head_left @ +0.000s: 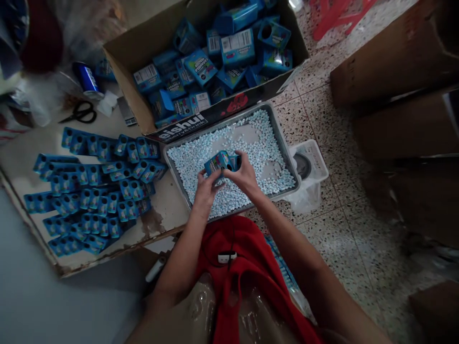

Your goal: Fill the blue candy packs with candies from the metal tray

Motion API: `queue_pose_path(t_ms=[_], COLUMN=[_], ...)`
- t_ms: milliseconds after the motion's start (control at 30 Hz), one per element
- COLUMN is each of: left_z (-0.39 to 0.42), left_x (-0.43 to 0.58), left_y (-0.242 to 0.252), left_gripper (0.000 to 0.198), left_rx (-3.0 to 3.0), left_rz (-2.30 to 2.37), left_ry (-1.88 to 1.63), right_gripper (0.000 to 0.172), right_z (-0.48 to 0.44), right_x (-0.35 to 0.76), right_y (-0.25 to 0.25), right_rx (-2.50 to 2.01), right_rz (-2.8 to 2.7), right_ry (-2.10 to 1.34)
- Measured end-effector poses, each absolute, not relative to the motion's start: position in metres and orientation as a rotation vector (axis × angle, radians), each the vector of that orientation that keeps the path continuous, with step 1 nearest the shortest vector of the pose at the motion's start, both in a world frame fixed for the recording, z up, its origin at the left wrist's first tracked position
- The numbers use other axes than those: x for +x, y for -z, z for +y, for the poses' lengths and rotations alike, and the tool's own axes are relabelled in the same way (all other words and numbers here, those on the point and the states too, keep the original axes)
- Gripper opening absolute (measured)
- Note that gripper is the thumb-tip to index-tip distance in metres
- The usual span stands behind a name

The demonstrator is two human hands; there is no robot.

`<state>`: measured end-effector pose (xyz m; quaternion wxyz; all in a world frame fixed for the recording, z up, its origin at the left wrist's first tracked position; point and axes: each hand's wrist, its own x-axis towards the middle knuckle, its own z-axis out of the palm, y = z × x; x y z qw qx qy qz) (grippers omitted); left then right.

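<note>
A small blue candy box is held above the tray, tilted, between my two hands. My left hand grips its left and near side, with fingers partly hidden. My right hand closes on the right end, thumb on the near edge. A darker blue part shows beside my right fingers; I cannot tell whether it is a flap or a second box. Below lies a grey metal tray of small light-blue and white candies, with bare metal showing in patches.
A large cardboard carton of blue boxes stands behind the tray. Rows of blue boxes cover the table at left, near black scissors and a blue can. Right of the tray is a clear plastic container; brown cartons stand farther right.
</note>
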<state>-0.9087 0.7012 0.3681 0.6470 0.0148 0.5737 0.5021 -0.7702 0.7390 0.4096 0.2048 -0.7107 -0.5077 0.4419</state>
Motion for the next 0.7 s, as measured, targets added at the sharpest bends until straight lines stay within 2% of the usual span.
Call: queue_pose_path(t_ms=[67, 133, 200, 267, 367, 433, 567, 633, 700], left_z=[0.708, 0.719, 0.727, 0.729, 0.719, 0.710, 0.704, 0.706, 0.709], left_x=[-0.935, -0.958, -0.971, -0.974, -0.969, -0.963, -0.951, -0.949, -0.952], left_y=[-0.370, -0.372, -0.372, -0.368, -0.359, -0.356, -0.358, -0.362, -0.365], left_gripper=[0.110, 0.123, 0.109, 0.081, 0.057, 0.055, 0.058, 0.058, 0.056], left_rx=[0.390, 0.706, 0.813, 0.765, 0.546, 0.382, 0.291, 0.305, 0.308], left_rz=[1.414, 1.303, 1.090, 0.966, 0.940, 0.994, 1.067, 1.026, 0.980], left_ry=[-1.006, -0.797, -0.552, -0.450, -0.611, -0.762, -0.850, -0.833, -0.789], right_gripper=[0.086, 0.082, 0.076, 0.077, 0.096, 0.094, 0.062, 0.065, 0.082], right_z=[0.743, 0.745, 0.746, 0.748, 0.749, 0.746, 0.738, 0.739, 0.746], right_x=[-0.758, -0.750, -0.746, -0.743, -0.738, -0.735, -0.731, -0.726, -0.718], right_y=[-0.414, -0.421, -0.429, -0.433, -0.429, -0.419, -0.402, -0.403, -0.409], right_rx=[-1.909, -1.786, -1.670, -1.560, -1.383, -1.347, -1.361, -1.228, -1.064], right_rz=[-1.633, -1.795, -1.832, -1.775, -1.566, -1.339, -1.100, -1.152, -1.254], right_ry=[-1.325, -1.438, -1.533, -1.598, -1.768, -1.848, -1.791, -1.841, -1.955])
